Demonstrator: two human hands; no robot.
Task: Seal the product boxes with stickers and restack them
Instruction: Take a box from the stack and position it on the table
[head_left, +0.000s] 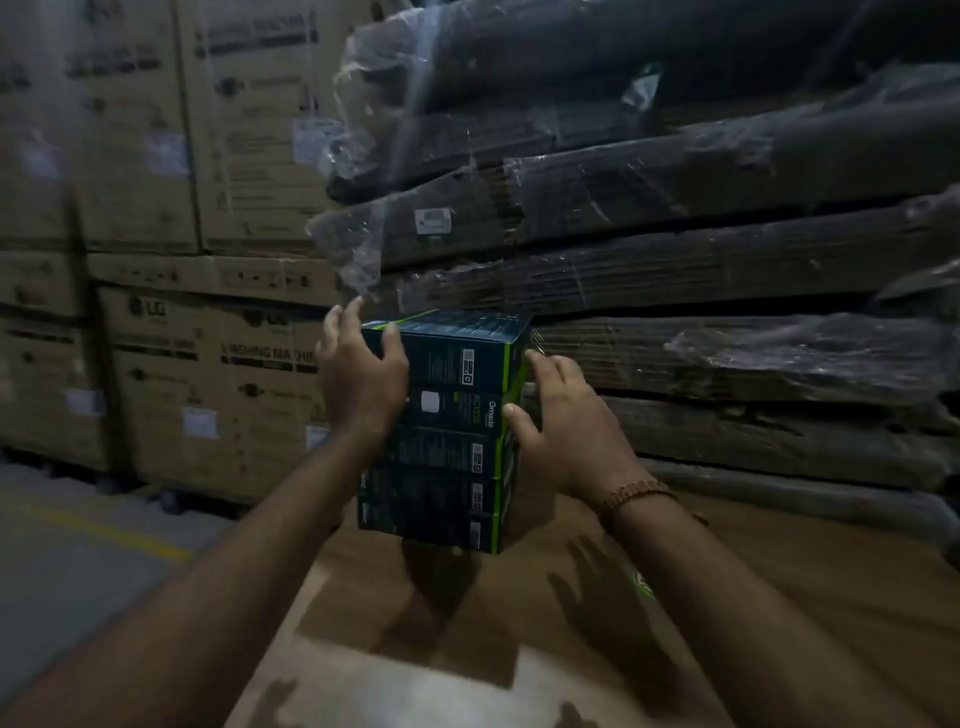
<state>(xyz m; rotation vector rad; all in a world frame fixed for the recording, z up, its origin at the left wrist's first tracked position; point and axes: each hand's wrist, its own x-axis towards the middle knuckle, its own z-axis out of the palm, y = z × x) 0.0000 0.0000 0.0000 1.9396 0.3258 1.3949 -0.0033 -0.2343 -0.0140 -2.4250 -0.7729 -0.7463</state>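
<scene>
Boxes (447, 431), dark and stacked on a cardboard surface (753, 597), are sitting between both hands, left hand (361, 379) and right hand (563, 436) spread flat against opposite sides, seemingly squaring the restacked pile; next probably calls for gentle, even pressure.

There was only one view, taken from the person's head and aimed forward and down along both forearms. It sat close: the left hand (361, 374) and the right hand (563, 426) filled the middle of the frame, either side of the stack of dark boxes (452, 431) on the brown cardboard surface (779, 582). The wide lens bowed the edges. Beyond the stack it faced plastic-wrapped bundles of flattened cardboard (675, 218); large printed cartons (197, 364) stood to the left, with a strip of grey floor (67, 561) at the lower left. The far parts were dim and blurred.
</scene>
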